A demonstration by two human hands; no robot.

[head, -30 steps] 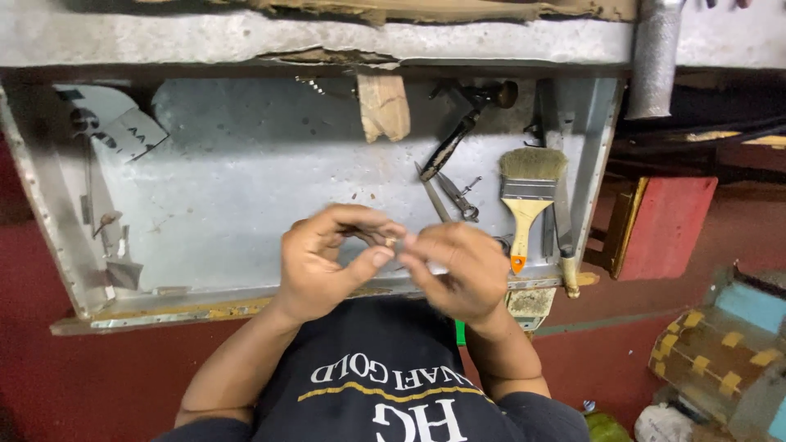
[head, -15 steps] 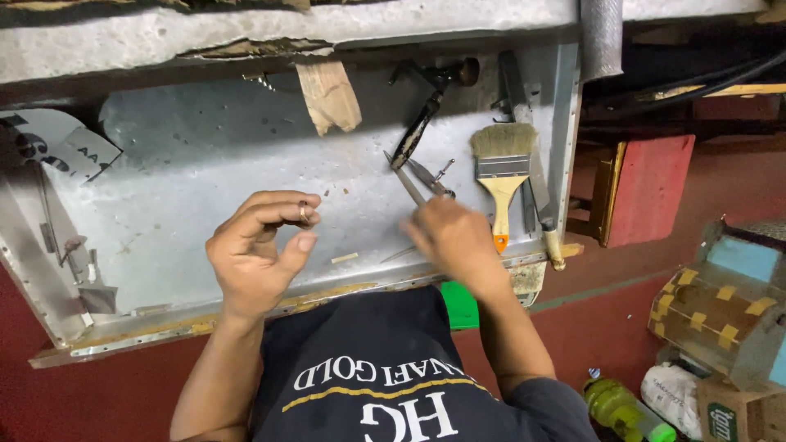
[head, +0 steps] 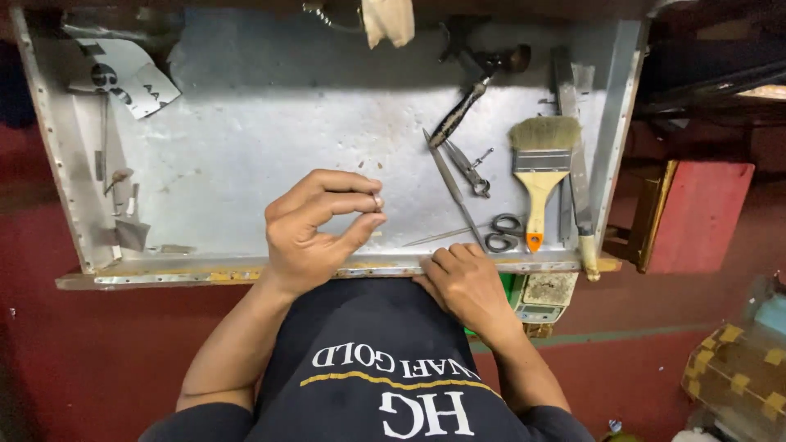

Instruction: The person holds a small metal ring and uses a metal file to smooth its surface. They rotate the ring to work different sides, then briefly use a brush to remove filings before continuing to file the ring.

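My left hand (head: 319, 225) hovers over the near part of a grey metal work tray (head: 270, 139), pinching a tiny ring-like metal piece (head: 377, 200) between thumb and fingertips. My right hand (head: 467, 282) rests at the tray's front rim (head: 205, 270), fingers curled down; whether it holds anything cannot be told. Just beyond it lie small scissors (head: 491, 233) and a thin metal file (head: 452, 190).
A yellow-handled paintbrush (head: 540, 164), pliers (head: 468, 168), a dark-handled tool (head: 471, 98) and a long file (head: 573, 155) lie on the tray's right side. Small tools and a paper scrap (head: 123, 78) sit at the left. A red box (head: 700, 217) stands to the right.
My hands have separated. The left one has kept the small piece over the tray, while the right has pulled back from the tools to the front rim.
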